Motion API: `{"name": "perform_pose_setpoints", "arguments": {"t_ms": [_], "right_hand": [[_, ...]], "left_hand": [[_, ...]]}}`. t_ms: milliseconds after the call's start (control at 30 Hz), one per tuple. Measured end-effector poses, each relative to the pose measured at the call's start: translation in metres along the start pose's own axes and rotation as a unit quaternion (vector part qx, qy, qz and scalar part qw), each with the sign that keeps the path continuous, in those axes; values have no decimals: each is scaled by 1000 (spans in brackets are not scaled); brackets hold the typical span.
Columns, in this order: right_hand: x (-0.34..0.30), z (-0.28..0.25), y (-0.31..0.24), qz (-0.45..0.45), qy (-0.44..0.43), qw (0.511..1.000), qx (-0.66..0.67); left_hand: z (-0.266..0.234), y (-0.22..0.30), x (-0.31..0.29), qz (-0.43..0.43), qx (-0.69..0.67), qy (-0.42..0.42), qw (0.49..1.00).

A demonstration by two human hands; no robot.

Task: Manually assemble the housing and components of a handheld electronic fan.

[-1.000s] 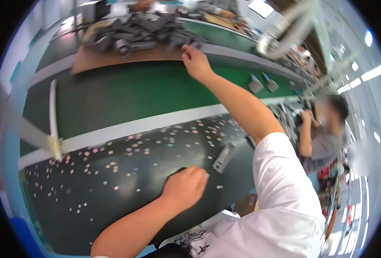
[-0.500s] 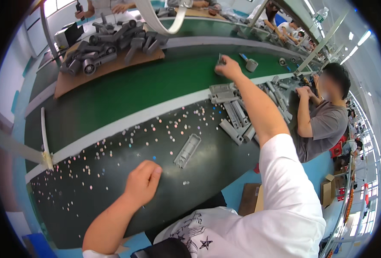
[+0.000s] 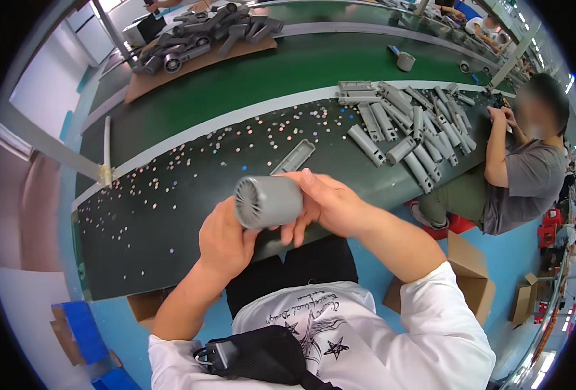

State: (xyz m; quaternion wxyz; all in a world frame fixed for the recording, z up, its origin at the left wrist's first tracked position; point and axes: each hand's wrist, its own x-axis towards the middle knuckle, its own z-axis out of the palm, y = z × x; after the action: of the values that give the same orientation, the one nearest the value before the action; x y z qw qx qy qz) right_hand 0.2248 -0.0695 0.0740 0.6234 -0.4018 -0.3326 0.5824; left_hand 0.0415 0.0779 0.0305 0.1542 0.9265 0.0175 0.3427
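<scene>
A short grey cylindrical housing (image 3: 276, 203) with radial slots in its end is held up above the near edge of the table, its slotted end turned to the left. My left hand (image 3: 223, 235) grips it from the left and below. Thumb on top, my right hand (image 3: 335, 205) holds its right end; the fingers curl underneath and hide that end. Just behind the hands, a long grey half shell (image 3: 296, 157) rests on the dark table (image 3: 190, 234), partly covered by the housing and hand.
Small pale, pink and blue discs (image 3: 229, 140) are scattered over the table. Several grey handle shells (image 3: 402, 130) lie piled at right. Across the green belt (image 3: 236, 81), grey housings (image 3: 203, 39) heap on cardboard. A co-worker (image 3: 528, 156) sits at right.
My right hand has come back from the green belt with the grey housing. My left hand has risen from the table and now grips it too. The view has shifted.
</scene>
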Motion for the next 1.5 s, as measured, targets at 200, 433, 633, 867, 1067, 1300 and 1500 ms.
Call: {"name": "perform_pose_setpoints", "arguments": {"t_ms": [200,433,633,867,1067,1300,1500], "right_hand": [[43,-86,32,-225,207,626,-717],[15,-45,49,-260,189,512,-797],[-18,-37,69,-248,226,547,-767],[-20,-18,62,-204,189,550,-787],[-28,-27,70,-177,161,587,-774],[-59,33,73,-191,244,844,-438],[-58,62,87,-256,166,819,-485]], "left_hand": [[-6,32,-28,-420,-645,81,633],[-5,41,-58,-410,-769,133,472],[2,42,-65,-366,-790,129,476],[2,49,-69,-339,-808,140,461],[1,51,-67,-355,-807,137,452],[2,49,-62,-428,-779,146,436],[7,46,-66,-383,-815,146,410]]}}
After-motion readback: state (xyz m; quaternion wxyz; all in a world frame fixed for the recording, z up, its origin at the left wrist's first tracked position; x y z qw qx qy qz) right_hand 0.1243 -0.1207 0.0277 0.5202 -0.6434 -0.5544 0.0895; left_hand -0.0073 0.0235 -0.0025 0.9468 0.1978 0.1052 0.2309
